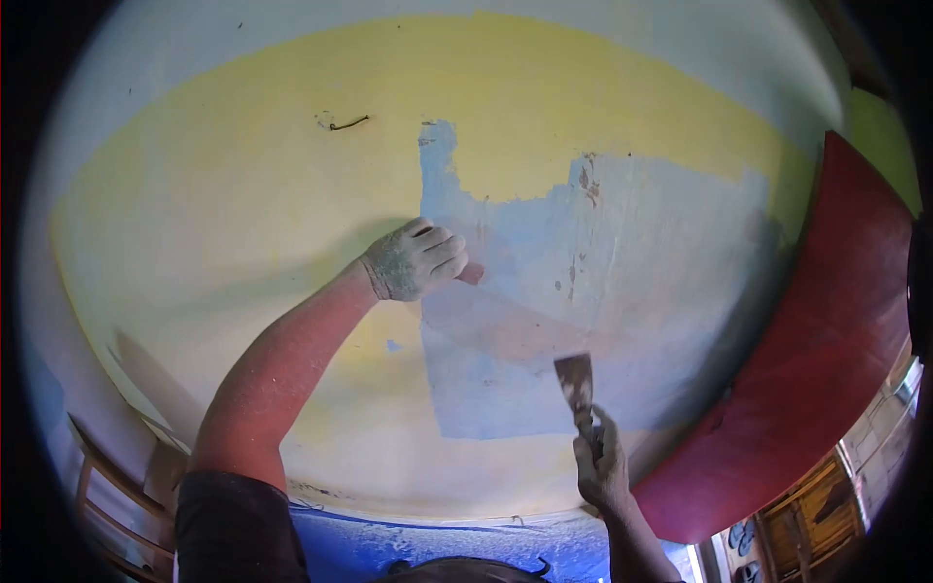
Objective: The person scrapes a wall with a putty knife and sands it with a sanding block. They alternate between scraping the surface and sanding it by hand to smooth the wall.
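Note:
My left hand (416, 260), in a dusty glove, is against the wall at the left edge of the blue-grey patch (496, 398). Its fingers are curled around a small reddish-brown block (471, 273), most of which the hand hides. Lower and to the right, my right hand (604, 462) holds a putty knife (574, 382) by its handle, blade pointing up, in front of the patch's lower part. Yellow and cream paint (292, 214) surrounds the patch, whose upper edge is ragged.
A bent wire (350, 123) sticks out of the upper wall. A large red panel (797, 369) curves along the right side. Wooden furniture (117, 476) stands at lower left, a wooden door (814, 515) and footwear (742, 536) at lower right. Below the wall is a blue surface (389, 546).

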The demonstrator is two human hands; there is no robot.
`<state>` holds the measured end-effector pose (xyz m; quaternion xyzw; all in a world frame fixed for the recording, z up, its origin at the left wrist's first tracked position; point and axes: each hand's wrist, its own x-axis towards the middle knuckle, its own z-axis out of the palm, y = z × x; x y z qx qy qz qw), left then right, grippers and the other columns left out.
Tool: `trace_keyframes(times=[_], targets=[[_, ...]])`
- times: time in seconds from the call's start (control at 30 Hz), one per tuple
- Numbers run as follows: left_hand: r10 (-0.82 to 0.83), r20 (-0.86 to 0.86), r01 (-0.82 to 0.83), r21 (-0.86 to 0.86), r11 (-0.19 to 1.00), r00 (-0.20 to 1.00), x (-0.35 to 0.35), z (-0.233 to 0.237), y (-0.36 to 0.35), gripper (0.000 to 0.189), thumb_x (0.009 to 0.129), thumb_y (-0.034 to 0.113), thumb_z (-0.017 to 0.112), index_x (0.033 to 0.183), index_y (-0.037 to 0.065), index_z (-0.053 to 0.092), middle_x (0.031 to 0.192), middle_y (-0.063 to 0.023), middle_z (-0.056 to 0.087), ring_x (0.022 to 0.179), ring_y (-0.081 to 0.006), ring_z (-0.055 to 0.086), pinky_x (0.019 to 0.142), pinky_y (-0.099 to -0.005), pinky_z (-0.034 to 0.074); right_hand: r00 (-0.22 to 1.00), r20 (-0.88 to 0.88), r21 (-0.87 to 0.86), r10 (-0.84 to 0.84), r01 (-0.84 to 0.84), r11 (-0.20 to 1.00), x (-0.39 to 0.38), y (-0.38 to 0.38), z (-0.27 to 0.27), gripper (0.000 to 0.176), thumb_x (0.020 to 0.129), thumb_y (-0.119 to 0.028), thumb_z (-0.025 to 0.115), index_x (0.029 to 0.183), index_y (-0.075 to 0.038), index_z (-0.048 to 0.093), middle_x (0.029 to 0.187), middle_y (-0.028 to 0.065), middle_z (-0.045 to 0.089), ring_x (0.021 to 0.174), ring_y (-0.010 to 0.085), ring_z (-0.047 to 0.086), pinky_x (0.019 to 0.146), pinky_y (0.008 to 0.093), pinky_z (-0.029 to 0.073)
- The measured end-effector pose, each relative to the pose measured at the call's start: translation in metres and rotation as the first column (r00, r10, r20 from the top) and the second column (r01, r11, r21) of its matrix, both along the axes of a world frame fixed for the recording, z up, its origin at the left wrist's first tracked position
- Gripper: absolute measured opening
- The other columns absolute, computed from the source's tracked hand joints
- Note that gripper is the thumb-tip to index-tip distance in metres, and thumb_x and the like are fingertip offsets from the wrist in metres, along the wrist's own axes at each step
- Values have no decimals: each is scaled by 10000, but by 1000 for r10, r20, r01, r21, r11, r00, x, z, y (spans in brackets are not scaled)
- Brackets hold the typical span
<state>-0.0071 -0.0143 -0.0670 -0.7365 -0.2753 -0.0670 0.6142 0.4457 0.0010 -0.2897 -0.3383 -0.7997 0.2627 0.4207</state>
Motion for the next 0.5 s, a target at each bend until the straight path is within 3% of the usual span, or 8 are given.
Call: trace_keyframes(times=[0.07,0.17,0.37,0.5], targets=[[-3,-25,4,11,1000,1000,-3,2,0,376,874,294,808,1176,105,689,1267,-63,701,1133,-251,685,987,-443,544,974,-208,123,89,-64,990,-22,16,28,506,1092,-61,630,1590,-9,553,1073,240,763,959,426,773,838,500,605],[-11,9,11,59,998,1000,1,-3,1,370,875,364,813,1126,123,686,1305,-58,704,1202,-247,662,1035,-447,530,992,-101,499,78,-17,866,-53,25,84,471,1107,-38,602,1577,-21,594,1140,258,770,1018,444,772,852,491,613],[-23,103,26,-26,999,994,1,-3,3,427,920,513,840,1039,145,658,1371,-49,686,1323,-233,611,1074,-448,513,994,-113,498,5,53,866,-124,6,141,540,1126,-75,622,1663,-96,577,1144,253,771,990,424,767,845,493,623],[-31,110,33,-16,999,993,1,-1,2,415,938,498,861,1022,145,661,1372,-58,685,1312,-238,618,1047,-433,529,989,-118,509,-90,138,850,-154,1,158,514,1123,-117,657,1635,-146,630,1071,230,762,944,403,765,818,498,623]])
